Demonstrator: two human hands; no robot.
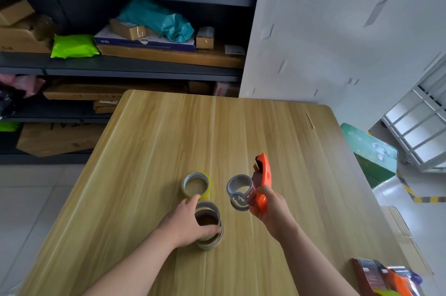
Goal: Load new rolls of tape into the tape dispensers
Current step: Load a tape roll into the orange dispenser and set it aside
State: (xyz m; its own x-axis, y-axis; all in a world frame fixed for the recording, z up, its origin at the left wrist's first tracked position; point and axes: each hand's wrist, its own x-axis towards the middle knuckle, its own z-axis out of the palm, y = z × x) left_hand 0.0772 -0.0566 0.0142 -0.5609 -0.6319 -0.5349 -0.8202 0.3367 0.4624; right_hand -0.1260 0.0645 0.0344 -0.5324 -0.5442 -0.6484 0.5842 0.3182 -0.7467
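Tape dispenser (261, 184), orange, in the head view: held clear of the table (156, 141) by the right hand (270, 209), fingers wrapped round its lower end, over the middle of the board and nearer the near edge than the far one. Long axis close to upright, leaning a little away: butt down in the palm, dark-notched tip up and toward the far edge. Grey ring (239, 189) on its left face, opening turned toward the rolls; spent core or bare hub, cannot tell. Left hand (185, 221) clamped on the top of a stack of brown rolls (208, 225), thumb at the near side, fingers over the far rim; stack standing on the table just left of the dispenser, hole upward. Yellow-tinted roll (196, 186) flat on the table just beyond the stack, touching it or nearly so. Hands apart, each on its own thing. By the look of it, the pick-up step: fresh roll being taken, nothing loaded yet. Next, probably: lift one roll off without dragging those beneath, turn it on edge with the hole toward the ring, clear any old core first, then press on squarely. Second dispenser (395, 278), seemingly packaged, at the near right corner, untouched.
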